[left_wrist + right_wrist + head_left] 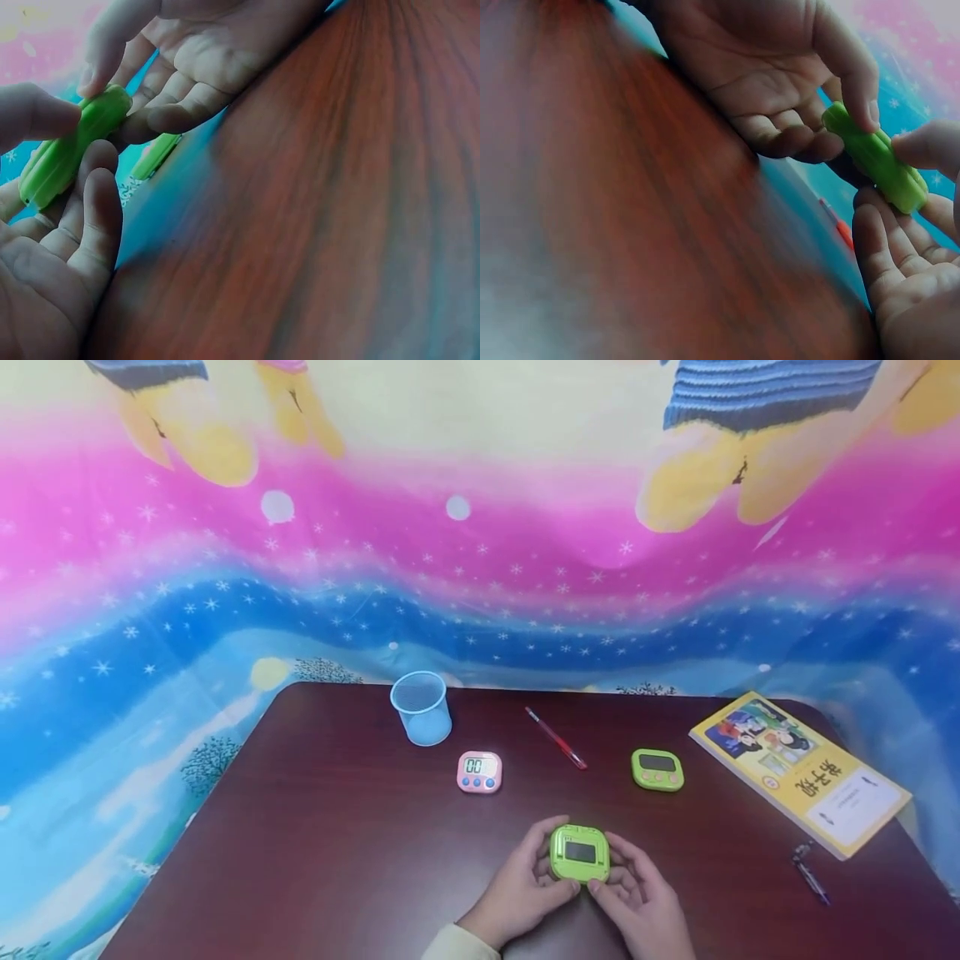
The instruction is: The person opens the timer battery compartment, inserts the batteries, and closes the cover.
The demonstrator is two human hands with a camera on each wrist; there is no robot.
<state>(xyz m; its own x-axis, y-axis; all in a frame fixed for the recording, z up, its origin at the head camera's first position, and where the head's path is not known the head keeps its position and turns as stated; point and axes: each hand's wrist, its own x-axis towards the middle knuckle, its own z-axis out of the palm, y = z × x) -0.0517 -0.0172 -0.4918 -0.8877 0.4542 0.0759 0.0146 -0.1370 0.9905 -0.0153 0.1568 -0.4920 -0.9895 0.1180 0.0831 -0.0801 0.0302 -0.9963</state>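
Both hands hold a green digital timer (580,853) above the near part of the table. Its side facing the head camera has a small dark rectangle and no pink buttons. My left hand (525,885) grips the left edge, thumb at the bottom corner. On the opposite edge, my right hand (637,893) pinches it between thumb and fingers. From the left wrist, the timer (75,146) appears edge-on, thumbs on one face and fingers beneath. A second green timer (657,770), with pink buttons and a dark screen, lies beyond the right hand. A pink timer (479,772) reading 00 lies farther left.
On the dark wooden table (322,843) a blue mesh pen cup (423,714) stands at the back. A red pen (556,739) lies right of it. At the right are a yellow book (802,777) and a dark pen (812,877). A patterned cloth (480,560) hangs behind.
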